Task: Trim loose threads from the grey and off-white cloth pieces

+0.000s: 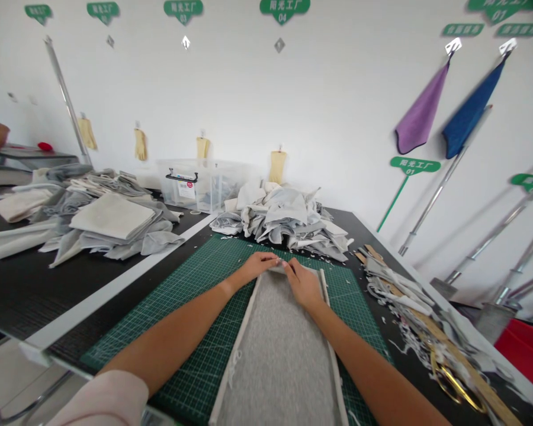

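Mid-table, on a green gridded cutting mat (195,278): one long grey knit fabric panel (278,349), lying flat, pale strips along both long edges. Its near end runs out of view.

Left hand (257,267) and right hand (302,285): bare, close together at the panel's far edge, fingers on the cloth. Whether they pinch it cannot be told; the hands hide that edge. A pale pink sleeve (98,399) is cut off at near left.

Beyond the mat: a rumpled heap of grey and white fabric offcuts (284,216). Far left on the black worktable (93,284): folded grey and cream fabric piles (111,216). Behind them, a clear plastic storage box (190,183), its label too small to read.

Near right: a wooden ruler (462,349) among white and grey scraps (400,290), with gold-handled scissors (457,384) partly buried. Wall: yellow gloves (141,145), a purple cloth (421,109), a blue cloth (473,109).
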### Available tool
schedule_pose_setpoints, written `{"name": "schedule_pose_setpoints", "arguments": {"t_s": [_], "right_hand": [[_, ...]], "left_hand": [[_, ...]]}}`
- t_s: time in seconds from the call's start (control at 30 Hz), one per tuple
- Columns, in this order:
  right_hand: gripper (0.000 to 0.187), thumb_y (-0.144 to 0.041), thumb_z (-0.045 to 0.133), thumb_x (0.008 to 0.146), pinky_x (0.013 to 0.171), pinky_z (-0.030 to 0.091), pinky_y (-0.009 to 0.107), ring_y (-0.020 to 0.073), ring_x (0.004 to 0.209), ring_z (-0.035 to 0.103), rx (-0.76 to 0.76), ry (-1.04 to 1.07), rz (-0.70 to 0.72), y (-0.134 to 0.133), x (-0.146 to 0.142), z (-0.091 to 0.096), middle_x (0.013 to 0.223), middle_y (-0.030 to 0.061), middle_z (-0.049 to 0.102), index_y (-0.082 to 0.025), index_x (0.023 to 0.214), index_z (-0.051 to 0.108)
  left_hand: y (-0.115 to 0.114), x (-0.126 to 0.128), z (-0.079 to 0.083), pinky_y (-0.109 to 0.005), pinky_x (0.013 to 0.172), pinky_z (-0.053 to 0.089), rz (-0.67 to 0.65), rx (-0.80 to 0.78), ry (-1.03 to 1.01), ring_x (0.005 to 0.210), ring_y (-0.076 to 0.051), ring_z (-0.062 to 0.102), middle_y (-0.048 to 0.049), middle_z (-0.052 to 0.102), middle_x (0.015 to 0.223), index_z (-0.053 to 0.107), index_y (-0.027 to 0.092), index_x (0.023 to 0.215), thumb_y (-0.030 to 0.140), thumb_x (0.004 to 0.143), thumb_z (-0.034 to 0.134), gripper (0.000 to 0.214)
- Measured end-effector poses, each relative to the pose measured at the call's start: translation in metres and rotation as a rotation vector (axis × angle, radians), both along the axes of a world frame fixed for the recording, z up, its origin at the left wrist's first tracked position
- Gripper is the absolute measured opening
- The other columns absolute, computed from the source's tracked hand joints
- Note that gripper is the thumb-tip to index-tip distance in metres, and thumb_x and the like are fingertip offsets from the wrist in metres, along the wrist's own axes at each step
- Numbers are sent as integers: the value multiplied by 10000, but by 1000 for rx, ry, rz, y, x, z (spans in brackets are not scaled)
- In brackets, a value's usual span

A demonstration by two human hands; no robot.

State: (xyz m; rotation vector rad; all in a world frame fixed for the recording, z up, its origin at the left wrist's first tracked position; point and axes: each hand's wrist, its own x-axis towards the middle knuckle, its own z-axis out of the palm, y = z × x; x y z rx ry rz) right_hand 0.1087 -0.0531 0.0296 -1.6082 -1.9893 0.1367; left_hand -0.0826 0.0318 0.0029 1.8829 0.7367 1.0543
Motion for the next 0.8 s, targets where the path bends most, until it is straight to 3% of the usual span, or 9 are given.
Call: {"name": "schedule_pose_setpoints", "arguments": {"t_s": [0.3, 0.8], "right_hand": [[467, -552, 216, 1060, 631, 294, 246, 197, 764, 651, -7, -15, -24, 3, 1, -3, 791, 19, 679, -238, 981, 552], [432, -530, 242, 1068, 590, 236, 255, 169, 693, 607, -1, -73, -4, 11, 3, -11, 736, 0, 646, -243, 953, 543]], "left_hand": [[-1, -2, 1, -269, 823, 438, -43, -92, -26, 866, -179, 620, -53, 728, 931, 764, 126, 970, 468, 888, 614, 383], [2, -3, -4, -288, 920, 473, -29, 56, 113, 1003, -219, 655, -58, 753, 1041, 763, 136, 1057, 507, 931, 544, 450]]}}
